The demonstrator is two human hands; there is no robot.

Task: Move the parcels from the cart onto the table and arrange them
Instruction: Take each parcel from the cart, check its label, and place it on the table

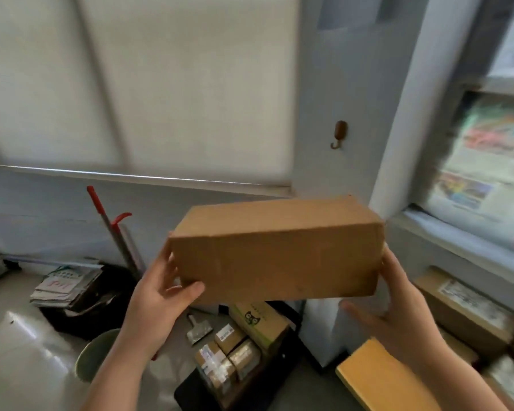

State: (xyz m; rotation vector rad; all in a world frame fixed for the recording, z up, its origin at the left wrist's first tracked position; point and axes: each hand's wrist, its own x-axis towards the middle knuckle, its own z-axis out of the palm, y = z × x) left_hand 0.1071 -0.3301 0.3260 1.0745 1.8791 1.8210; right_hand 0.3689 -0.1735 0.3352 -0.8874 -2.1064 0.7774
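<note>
head view: a pale blue wall with frosted window panes fills the background, with a small hook [339, 134] on it. glossy floor lies lower left. a stack of papers [66, 284] and a red-handled tool [113, 232] sit by the wall. below the hands a black cart [187, 393] carries small taped parcels [220, 360] and a green-printed box [258, 324]. to the right lie a yellow box [377, 378] and a labelled brown parcel [469, 310].

a plain cardboard box [276, 250] is held in the air above the cart, long side across. the left hand [158, 295] grips its left end, thumb on the front face, fingers wrapped behind. the right hand [398, 310] cradles the right end, thumb up its side, fingers spread fairly straight under the bottom edge.

the right fingers are blurred. the surface under the right-hand parcels is hard to make out, and both forearms are cut off below.
</note>
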